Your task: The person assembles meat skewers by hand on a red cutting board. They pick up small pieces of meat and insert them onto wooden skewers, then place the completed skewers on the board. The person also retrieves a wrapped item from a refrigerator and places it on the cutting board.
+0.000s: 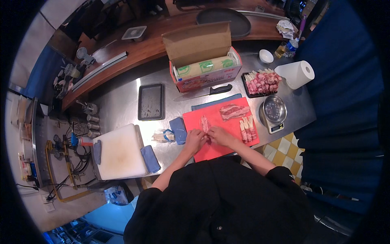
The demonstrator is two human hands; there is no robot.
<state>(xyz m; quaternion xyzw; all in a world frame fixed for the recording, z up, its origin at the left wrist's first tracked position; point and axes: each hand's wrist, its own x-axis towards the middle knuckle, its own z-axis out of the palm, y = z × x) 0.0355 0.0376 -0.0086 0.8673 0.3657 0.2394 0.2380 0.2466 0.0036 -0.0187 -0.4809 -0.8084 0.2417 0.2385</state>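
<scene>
On a red cutting board [195, 152] lies a narrow slice of marbled raw meat [205, 120], stretched away from me. My left hand [196, 141] and my right hand [220, 136] meet at its near end, fingertips pinching it from both sides. My fingers cover whatever is between them. To the right, a small stack of raw meat slices [233, 112] rests on the board. Below that stack, several meat-wrapped enoki mushroom rolls [248, 131] lie side by side. A clear packet of enoki [163, 136] with a blue band sits left of the board, beside a folded blue cloth [178, 130].
Beyond the board lie a black-handled knife [221, 89] and an open box of cling film [207, 76]. A black tray of meat rolls [263, 82], a digital scale [274, 114] and a paper roll [295, 74] stand right. Leftward are a black tray [150, 101] and white cutting board [120, 152].
</scene>
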